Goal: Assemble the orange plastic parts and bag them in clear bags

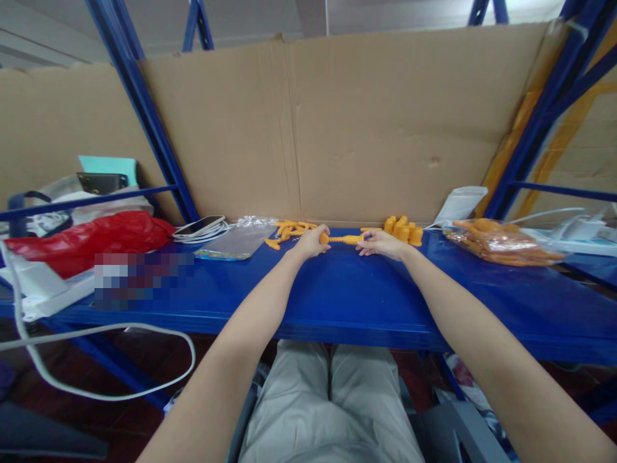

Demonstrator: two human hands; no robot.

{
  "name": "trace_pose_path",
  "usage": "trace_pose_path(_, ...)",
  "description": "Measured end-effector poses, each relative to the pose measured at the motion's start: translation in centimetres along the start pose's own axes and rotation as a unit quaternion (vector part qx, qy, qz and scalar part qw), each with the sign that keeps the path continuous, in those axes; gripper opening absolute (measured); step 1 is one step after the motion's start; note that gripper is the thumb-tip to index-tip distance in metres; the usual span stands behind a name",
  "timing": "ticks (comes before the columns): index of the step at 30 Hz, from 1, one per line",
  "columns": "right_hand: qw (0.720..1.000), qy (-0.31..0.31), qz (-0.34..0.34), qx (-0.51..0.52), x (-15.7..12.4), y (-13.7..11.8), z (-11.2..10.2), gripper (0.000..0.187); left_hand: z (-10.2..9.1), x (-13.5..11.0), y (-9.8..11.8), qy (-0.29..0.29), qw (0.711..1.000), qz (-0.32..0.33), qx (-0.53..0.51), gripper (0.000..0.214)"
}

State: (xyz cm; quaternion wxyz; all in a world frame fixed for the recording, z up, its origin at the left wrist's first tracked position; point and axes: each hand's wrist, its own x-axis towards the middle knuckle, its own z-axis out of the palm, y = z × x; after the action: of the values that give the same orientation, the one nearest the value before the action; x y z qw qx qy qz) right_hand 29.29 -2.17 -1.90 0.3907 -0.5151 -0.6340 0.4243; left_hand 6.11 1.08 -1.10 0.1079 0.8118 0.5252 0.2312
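Both my hands rest far out on a blue metal shelf (337, 296). My left hand (312, 242) is closed around one end of a thin orange plastic rod piece (344, 239). My right hand (383, 244) pinches the other end. The piece lies level just above the shelf. Behind my left hand lies a loose heap of orange curved parts (288, 230). Behind my right hand stands a cluster of orange chunky parts (403, 229).
A clear bag of orange parts (501, 243) lies at the right, with a white pouch (460, 204) behind it. A clear empty bag (238, 243), a phone with white cable (200, 227) and a red bag (91, 241) lie left. Cardboard (337, 128) closes the back.
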Motion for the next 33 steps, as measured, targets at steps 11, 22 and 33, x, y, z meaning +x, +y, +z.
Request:
trace_pose_path(11,1.000,-0.011,0.012,0.000,-0.6,-1.0,0.5,0.026,-0.3,-0.2,0.4,0.012,1.000,0.001,0.010,0.035)
trace_pose_path(22,1.000,0.004,0.027,0.014,-0.7,-1.4,0.7,0.042,-0.2,-0.1,0.4,0.028,0.999,0.025,0.009,0.033)
trace_pose_path(33,0.998,0.015,0.039,0.043,-0.5,-1.3,0.5,0.027,0.1,0.1,0.1,0.038,0.998,0.040,-0.026,0.032)
